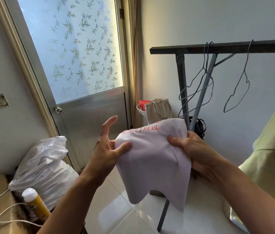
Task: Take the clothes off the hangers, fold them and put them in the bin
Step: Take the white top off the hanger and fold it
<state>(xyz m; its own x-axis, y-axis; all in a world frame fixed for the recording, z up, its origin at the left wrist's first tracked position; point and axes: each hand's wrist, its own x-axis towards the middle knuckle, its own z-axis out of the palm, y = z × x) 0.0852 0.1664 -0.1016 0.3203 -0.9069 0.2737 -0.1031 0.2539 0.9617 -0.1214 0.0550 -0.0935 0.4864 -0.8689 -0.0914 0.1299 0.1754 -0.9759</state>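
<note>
A white garment (153,159) with red printed characters hangs folded between my two hands at chest height. My right hand (189,149) grips its right edge, fingers curled round the cloth. My left hand (108,146) touches its left edge with the thumb pressed on the fabric and the fingers spread straight. Three bare wire hangers (199,88) (238,92) dangle from the dark rail (218,48) behind. A pale yellow garment (272,149) hangs at the right edge.
A door with frosted bamboo-pattern glass (82,56) fills the back left. A stuffed white plastic bag (43,168) lies on the floor, with a yellow bottle (35,203) and cords near it. A basket with red cloth (143,105) and a beige tote (158,110) stand in the corner.
</note>
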